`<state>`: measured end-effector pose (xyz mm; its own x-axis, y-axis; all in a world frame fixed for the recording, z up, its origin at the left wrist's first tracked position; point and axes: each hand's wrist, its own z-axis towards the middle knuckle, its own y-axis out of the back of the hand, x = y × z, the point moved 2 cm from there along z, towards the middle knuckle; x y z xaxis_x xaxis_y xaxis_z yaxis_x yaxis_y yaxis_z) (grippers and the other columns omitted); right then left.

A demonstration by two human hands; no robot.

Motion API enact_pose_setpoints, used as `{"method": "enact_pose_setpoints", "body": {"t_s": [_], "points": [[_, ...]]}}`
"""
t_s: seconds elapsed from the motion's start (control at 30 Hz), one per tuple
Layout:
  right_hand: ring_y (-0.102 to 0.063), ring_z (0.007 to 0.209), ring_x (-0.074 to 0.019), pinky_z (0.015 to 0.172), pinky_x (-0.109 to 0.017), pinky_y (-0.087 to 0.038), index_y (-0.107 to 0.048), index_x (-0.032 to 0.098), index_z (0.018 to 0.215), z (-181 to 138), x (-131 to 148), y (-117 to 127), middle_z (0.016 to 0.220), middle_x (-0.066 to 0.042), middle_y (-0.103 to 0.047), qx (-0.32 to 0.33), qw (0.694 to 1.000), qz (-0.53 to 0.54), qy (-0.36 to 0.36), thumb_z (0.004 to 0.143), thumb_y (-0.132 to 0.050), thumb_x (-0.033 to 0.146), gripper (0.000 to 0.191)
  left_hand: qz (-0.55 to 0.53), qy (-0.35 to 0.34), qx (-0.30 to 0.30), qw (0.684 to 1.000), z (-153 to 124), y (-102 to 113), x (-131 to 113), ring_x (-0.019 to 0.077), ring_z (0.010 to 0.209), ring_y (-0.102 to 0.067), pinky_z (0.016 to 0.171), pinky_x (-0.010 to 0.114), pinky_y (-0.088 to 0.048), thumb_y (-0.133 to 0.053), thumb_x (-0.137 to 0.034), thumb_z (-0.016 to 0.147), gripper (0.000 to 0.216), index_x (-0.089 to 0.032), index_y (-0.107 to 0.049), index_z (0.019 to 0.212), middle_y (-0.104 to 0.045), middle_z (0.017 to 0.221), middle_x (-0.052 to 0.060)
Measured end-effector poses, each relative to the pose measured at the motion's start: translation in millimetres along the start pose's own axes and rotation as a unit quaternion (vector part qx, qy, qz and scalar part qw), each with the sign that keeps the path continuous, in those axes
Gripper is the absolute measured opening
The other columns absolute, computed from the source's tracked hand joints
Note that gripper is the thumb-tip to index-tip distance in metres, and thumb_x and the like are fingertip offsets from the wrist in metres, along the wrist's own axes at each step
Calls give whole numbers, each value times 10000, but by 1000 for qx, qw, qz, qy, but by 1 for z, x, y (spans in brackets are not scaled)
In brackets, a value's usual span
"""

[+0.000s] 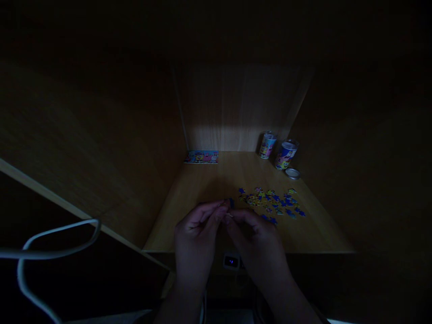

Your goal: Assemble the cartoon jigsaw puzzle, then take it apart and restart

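My left hand (199, 229) and my right hand (256, 236) meet at the fingertips above the front of the wooden shelf. Both are closed in a pinch around a small jigsaw puzzle piece (229, 214), of which only a pale edge shows. My fingers and the dim light hide the rest of it. Beyond the right hand, loose jigsaw pieces (281, 201) in blue, yellow and pink lie scattered on the shelf. A bit of dark blue (231, 202) shows just past my fingertips; whether it is held or lying there I cannot tell.
Two cans with cartoon prints, a light blue one (267, 146) and a dark blue one (286, 155), stand at the back right. A round metal lid (292, 173) lies by them. A cartoon picture strip (201, 157) lies back left. A white cable (57, 254) loops at left.
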<state>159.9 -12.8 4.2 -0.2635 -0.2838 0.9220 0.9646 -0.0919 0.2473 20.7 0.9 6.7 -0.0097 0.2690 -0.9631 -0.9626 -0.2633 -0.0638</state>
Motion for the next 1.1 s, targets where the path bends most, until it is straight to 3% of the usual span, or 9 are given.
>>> {"method": "enact_pose_setpoints", "body": {"t_s": [0.13,0.3,0.4,0.53,0.67,0.8,0.97,1.1], "points": [[-802,960,-189,869,-325,-643,-822,289,1072,4,-2,14,1074,-24,-848,-16,999,-15,29,1058,-642,326,185,-18,-7,-12,1000,2,3,-1,220,857,-855,773,289,-719,-810,-295,911,115,-200,-846,964,-873,951,63],[-757,959,-241,882,-401,-588,-831,268,1034,13,-16,35,1024,-54,-827,-48,961,-255,100,1032,-659,212,180,35,-8,-18,999,7,10,-2,191,666,-816,628,278,-704,-790,-349,942,188,-180,-844,1005,-863,877,62],[-731,927,-257,837,-397,-558,-808,248,927,17,-26,38,962,-64,-814,-51,928,-352,109,1004,-677,180,167,63,-20,4,998,10,12,-1,200,717,-833,691,294,-717,-762,-336,963,178,-201,-845,1043,-868,913,52],[-711,937,-254,897,-411,-543,-822,264,959,20,-28,33,976,-62,-806,-16,903,-409,129,1005,-674,170,181,104,-38,44,993,11,13,4,214,844,-857,787,307,-722,-706,-309,1002,181,-240,-843,1098,-875,1008,35],[-717,1027,-266,960,-439,-557,-816,253,1080,22,-20,32,1086,-82,-809,-18,922,-356,152,1046,-649,211,176,141,-62,114,981,11,14,6,207,881,-859,825,303,-714,-633,-276,1049,232,-267,-827,1176,-875,1019,19],[-746,1038,-229,933,-390,-593,-774,251,1196,18,-15,31,1126,-54,-818,11,953,-245,178,1034,-691,207,188,193,-136,229,944,9,10,5,196,937,-854,894,303,-697,-589,-176,1045,316,-297,-813,1233,-868,1108,12],[-779,959,-199,866,-347,-621,-801,279,1121,15,-14,36,1044,-13,-838,15,967,-200,160,1028,-706,207,151,218,-176,269,921,6,7,9,184,1058,-834,1004,311,-665,-530,-81,1042,432,-292,-754,1346,-847,1211,28],[-810,940,-194,844,-321,-637,-820,285,1060,17,-13,54,1054,-10,-852,-8,970,-198,138,1038,-677,225,156,221,-182,291,913,2,9,22,192,1258,-765,1087,349,-634,-454,-17,1043,639,-301,-519,1612,-752,1437,65]]}}
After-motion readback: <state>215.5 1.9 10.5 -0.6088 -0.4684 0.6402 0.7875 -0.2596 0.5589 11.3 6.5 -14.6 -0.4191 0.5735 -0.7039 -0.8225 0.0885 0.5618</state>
